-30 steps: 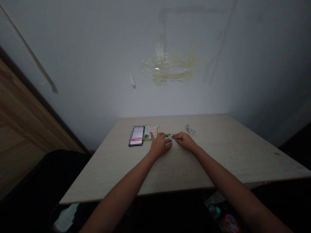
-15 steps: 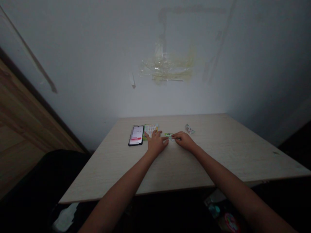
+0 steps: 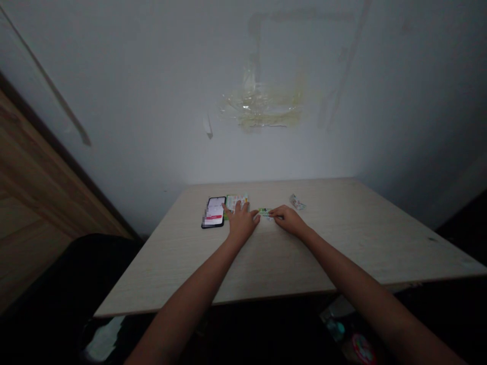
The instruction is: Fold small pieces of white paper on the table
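Note:
On the table [image 3: 266, 263] lies a small green-and-white printed strip [image 3: 264, 212], probably paper or a wrapper; its exact kind is too small to tell. My right hand [image 3: 289, 220] has its fingertips pressed together on the strip's right end. At the left end, my left hand [image 3: 242, 222] rests with fingers spread, its index finger and thumb close to the strip. Whether they touch it I cannot tell. The other left fingers lie over a green-edged printed sheet or booklet [image 3: 236, 199], hiding its lower part. One left fingertip reaches the right edge of a smartphone [image 3: 214, 212] with a lit screen.
A crumpled printed scrap [image 3: 297, 202] lies beyond my right hand. The table's back edge meets a pale wall [image 3: 152, 101] with peeling clear tape [image 3: 262, 109] on it. Dark items, partly visible, sit below the front edge, among them a pink round object [image 3: 363, 348].
My left hand has shifted slightly left, its fingers drawing away from the strip and over the sheet toward the phone. The right hand stays at the strip's right end.

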